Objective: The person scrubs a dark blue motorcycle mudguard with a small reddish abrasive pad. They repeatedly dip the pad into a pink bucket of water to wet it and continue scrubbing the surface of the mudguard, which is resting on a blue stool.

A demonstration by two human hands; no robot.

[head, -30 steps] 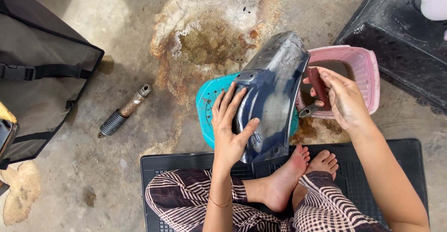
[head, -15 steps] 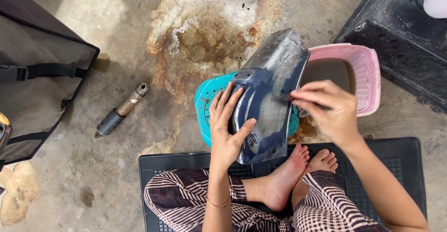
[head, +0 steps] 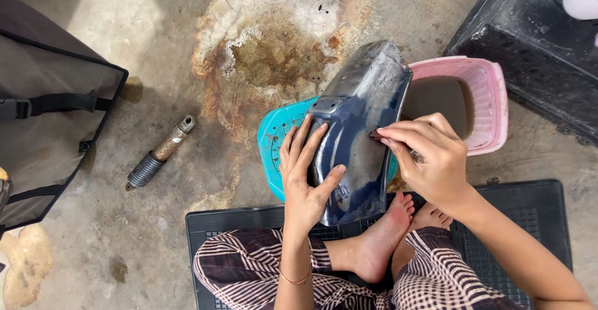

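Note:
A dark blue curved motorcycle fender (head: pixel 361 117) leans over a teal plastic basket (head: pixel 274 142) in front of my bare feet. My left hand (head: pixel 305 173) grips the fender's left edge, fingers spread over its inner face. My right hand (head: pixel 430 157) pinches a small dark reddish piece, perhaps sandpaper (head: pixel 375 134), against the fender's right side. A pink plastic tub (head: pixel 486 98) with muddy water stands just behind my right hand.
A rusty shock absorber (head: pixel 159 154) lies on the stained concrete floor to the left. A dark grey bag (head: pixel 50 111) fills the far left. A black plastic crate (head: pixel 536 55) stands at the upper right. I sit on a black rubber mat (head: pixel 529 216).
My right hand came from over the pink tub to the fender's right side with the small piece. The left hand has kept its hold on the fender.

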